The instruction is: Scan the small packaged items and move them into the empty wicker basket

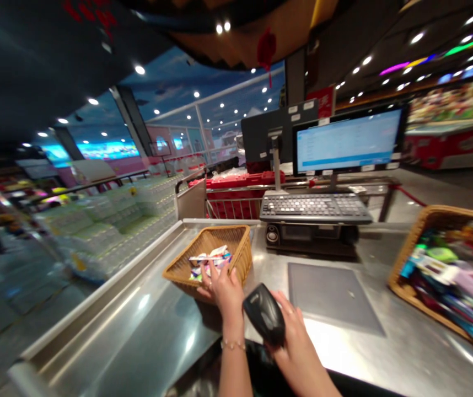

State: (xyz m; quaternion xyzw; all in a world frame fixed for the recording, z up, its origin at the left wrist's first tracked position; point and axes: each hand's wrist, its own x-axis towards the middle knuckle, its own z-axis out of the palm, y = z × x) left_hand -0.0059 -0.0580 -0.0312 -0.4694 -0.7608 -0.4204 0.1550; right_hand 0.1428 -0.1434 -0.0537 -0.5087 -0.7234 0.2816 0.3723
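Note:
My left hand [222, 289] reaches over the near rim of a small wicker basket [220, 241] and grips a wrapped packet [210, 259], one of several colourful packets inside. A thin bracelet circles that wrist. My right hand [292, 344] is shut around a black handheld barcode scanner [264, 314], whose head points toward the left hand and basket. Part of the scanner is hidden by my fingers.
A steel checkout counter [137, 331] runs under my hands, with a grey mat [331, 295] on it. Behind stand a keypad terminal [315, 208] and monitor [348, 140]. A larger wicker basket [410, 259] of colourful goods sits right. Shrink-wrapped bottle packs [108, 231] stand left.

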